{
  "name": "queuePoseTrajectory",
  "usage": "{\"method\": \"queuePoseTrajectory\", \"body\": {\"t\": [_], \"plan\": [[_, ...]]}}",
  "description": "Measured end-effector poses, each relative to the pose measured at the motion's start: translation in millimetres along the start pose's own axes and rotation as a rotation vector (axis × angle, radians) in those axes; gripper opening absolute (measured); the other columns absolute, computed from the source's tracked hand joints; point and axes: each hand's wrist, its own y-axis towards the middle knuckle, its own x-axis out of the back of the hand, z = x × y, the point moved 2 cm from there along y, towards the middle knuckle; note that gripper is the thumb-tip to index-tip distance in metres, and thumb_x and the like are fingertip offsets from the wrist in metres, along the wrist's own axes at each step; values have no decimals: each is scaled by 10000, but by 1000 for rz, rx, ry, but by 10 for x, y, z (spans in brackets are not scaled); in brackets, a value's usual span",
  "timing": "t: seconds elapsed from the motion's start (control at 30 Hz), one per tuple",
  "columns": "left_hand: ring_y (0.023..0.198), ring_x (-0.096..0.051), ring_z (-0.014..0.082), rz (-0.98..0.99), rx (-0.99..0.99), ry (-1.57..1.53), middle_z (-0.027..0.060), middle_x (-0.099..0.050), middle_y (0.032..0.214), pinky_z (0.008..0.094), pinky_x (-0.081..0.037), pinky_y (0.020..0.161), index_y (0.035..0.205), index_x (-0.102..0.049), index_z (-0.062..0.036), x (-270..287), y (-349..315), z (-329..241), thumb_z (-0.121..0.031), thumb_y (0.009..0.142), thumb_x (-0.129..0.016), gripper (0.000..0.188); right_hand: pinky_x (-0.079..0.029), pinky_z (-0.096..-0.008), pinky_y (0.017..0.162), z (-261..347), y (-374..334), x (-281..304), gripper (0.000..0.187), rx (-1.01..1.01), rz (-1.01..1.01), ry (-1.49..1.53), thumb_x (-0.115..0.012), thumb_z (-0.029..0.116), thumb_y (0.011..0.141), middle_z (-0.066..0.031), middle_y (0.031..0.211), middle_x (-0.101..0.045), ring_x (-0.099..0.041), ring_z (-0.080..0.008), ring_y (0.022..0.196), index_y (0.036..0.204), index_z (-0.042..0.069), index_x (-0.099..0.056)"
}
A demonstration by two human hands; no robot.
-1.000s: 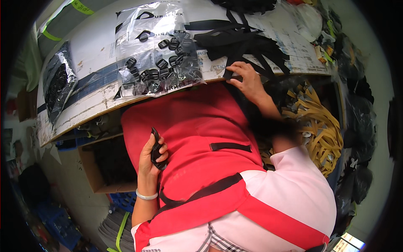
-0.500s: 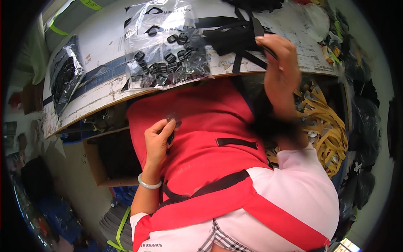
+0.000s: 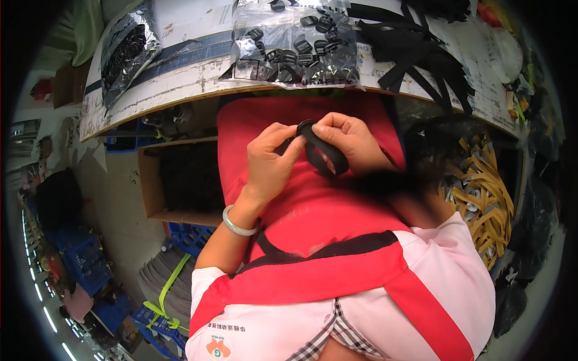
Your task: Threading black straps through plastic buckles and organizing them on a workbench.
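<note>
Over the red apron on my lap, both hands meet at a small black buckle (image 3: 305, 128). My left hand (image 3: 271, 157) pinches it from the left between thumb and fingers. From the right, my right hand (image 3: 352, 141) grips a black webbing strap (image 3: 330, 157), which curves down in a loop below the fingers. Whether the strap passes through the buckle's slot is hidden by the fingertips. Ahead on the table, a clear plastic bag (image 3: 253, 71) holds several black buckles. To its right lies a pile of black straps (image 3: 415, 54), some hanging over the table edge.
A second plastic bag of black parts (image 3: 129, 57) lies on the table's left. Below the table edge (image 3: 180, 111) stands an open cardboard box (image 3: 150, 210). Yellow-brown straps (image 3: 481, 204) are heaped at my right, and a bundle of grey strips (image 3: 162, 280) sits at lower left.
My right hand has come down from the strap pile to my lap, bringing a black strap. My left hand has risen with the buckle, and both now meet.
</note>
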Motion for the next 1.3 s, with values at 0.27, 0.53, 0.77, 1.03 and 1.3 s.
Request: {"method": "queuePoseTrajectory", "body": {"t": [0.27, 0.53, 0.77, 1.03, 1.3], "plan": [[685, -609, 145, -29, -169, 185, 83, -633, 816, 264, -482, 602, 990, -683, 30, -27, 13, 33, 14, 806, -701, 185, -479, -227, 475, -203, 83, -24, 225, 81, 4, 242, -587, 231, 964, -61, 701, -613, -586, -105, 543, 1010, 13, -554], [545, -525, 89, 56, 589, -628, 20, -619, 744, 220, -379, 456, 1016, -679, 0, 111, -73, 183, -103, 889, -658, 165, -501, -207, 703, -221, 121, 90, 201, -79, 36, 154, -633, 201, 940, -18, 910, -647, -609, -65, 788, 1042, 28, -637], [504, -468, 45, -14, 635, -702, -3, -609, 706, 200, -317, 423, 1051, -685, 5, 36, -62, 255, -130, 901, -667, 203, -453, -210, 643, 33, -109, -176, 105, 828, -46, -439, -618, -5, 903, -12, 845, -611, -566, -49, 769, 999, 10, -656], [572, -478, 23, -126, 357, -396, -26, -605, 712, 176, -339, 497, 994, -714, 5, 3, -84, 210, -88, 884, -685, 147, -413, -188, 444, -71, -2, -67, 246, 175, -124, -401, -657, 61, 875, -18, 670, -584, -545, -54, 527, 1055, -3, -502], [657, -487, 29, -5, 129, -316, -21, -592, 791, 186, -348, 540, 965, -710, 22, 141, -110, 210, -33, 876, -671, 111, -472, -194, 476, -153, 169, 11, 187, -131, 76, -36, -574, 182, 966, -30, 743, -585, -563, -67, 570, 1007, -1, -574]]}}
